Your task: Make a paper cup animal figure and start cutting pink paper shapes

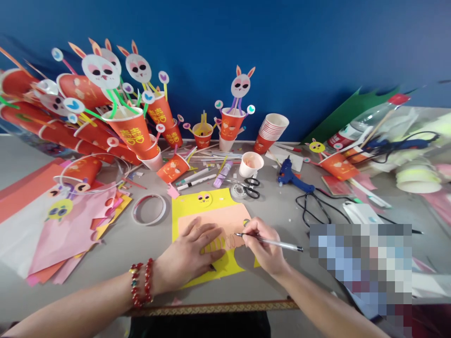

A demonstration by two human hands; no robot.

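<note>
My left hand [192, 251] lies flat with fingers spread on a peach paper sheet [225, 218], which rests on a yellow sheet [186, 206]; the fingertips press a small yellow cut-out [215, 244]. A red bead bracelet is on that wrist. My right hand [262, 244] pinches a silver pen [278, 243], its tip on the peach paper beside pencilled ear-shaped outlines [232, 241]. A round yellow bunny face [204, 199] lies on the yellow sheet's top edge.
Orange paper cups with bunny faces [132, 129] crowd the back left. A cup stack [273, 129], scissors [251, 187], tape roll [149, 210], blue glue gun [291, 177] with black cord and white cup [251, 164] lie behind. Coloured paper [52, 225] is left; a blurred patch is right.
</note>
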